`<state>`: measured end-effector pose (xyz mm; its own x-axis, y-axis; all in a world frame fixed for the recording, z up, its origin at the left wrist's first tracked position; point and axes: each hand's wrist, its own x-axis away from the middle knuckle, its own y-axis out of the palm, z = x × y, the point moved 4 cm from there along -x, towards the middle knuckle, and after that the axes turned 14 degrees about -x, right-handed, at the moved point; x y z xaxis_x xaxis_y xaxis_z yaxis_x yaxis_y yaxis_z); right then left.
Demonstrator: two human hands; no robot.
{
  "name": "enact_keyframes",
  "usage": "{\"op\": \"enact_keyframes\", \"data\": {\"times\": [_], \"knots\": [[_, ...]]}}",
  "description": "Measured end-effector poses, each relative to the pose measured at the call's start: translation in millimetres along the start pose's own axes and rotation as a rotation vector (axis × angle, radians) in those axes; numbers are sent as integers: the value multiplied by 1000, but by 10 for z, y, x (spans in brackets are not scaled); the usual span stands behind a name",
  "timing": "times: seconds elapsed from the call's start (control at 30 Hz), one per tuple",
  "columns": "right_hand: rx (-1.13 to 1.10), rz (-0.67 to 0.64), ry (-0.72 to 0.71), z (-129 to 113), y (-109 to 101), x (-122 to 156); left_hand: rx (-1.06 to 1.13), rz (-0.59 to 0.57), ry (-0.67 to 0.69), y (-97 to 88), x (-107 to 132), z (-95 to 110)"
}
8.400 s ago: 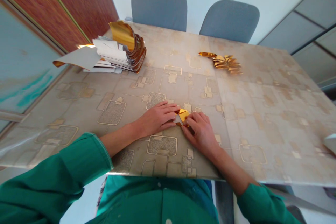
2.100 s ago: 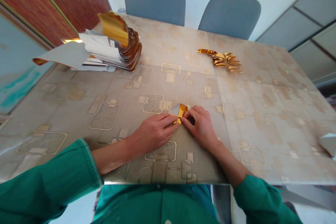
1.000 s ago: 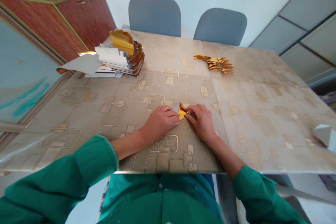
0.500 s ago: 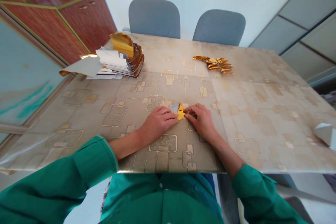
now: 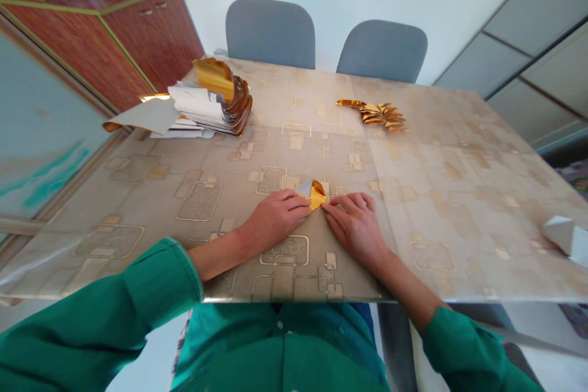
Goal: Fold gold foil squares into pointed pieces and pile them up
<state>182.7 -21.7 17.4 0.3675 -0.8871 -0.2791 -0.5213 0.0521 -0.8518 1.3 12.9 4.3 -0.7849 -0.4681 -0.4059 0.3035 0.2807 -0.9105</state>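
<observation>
A small folded piece of gold paper (image 5: pixel 315 193) with a white underside lies on the patterned table (image 5: pixel 459 184) near its front edge. My left hand (image 5: pixel 274 222) presses on its left corner with the fingertips closed together. My right hand (image 5: pixel 356 225) lies flat just right of the paper, fingers stretched out, its fingertips touching the paper's lower right edge.
A stack of gold and white sheets (image 5: pixel 209 101) sits at the back left. A small heap of folded gold pieces (image 5: pixel 379 114) lies at the back centre. Two grey chairs (image 5: pixel 271 33) stand behind the table. A white object (image 5: pixel 563 234) rests at the right edge.
My right hand has flattened and slid slightly down and right; before, its fingers pinched the paper. The left hand stays on the paper.
</observation>
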Motion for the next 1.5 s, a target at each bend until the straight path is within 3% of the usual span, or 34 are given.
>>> {"op": "enact_keyframes", "data": {"times": [0.33, 0.5, 0.77, 1.03, 1.5], "knots": [[-36, 157, 145, 111, 112, -323, -26, -61, -255, 5, -219, -62], [-62, 62, 121, 106, 139, -322, -118, 2, -396, -41, -153, -148], [26, 2, 41, 53, 138, -335, -109, -61, -237, 19, -151, -119], [-24, -86, 24, 66, 203, -433, -7, -91, -198, 80, -188, -169], [-43, -61, 65, 94, 215, -447, 20, -95, -183, 102, -193, -204]]}}
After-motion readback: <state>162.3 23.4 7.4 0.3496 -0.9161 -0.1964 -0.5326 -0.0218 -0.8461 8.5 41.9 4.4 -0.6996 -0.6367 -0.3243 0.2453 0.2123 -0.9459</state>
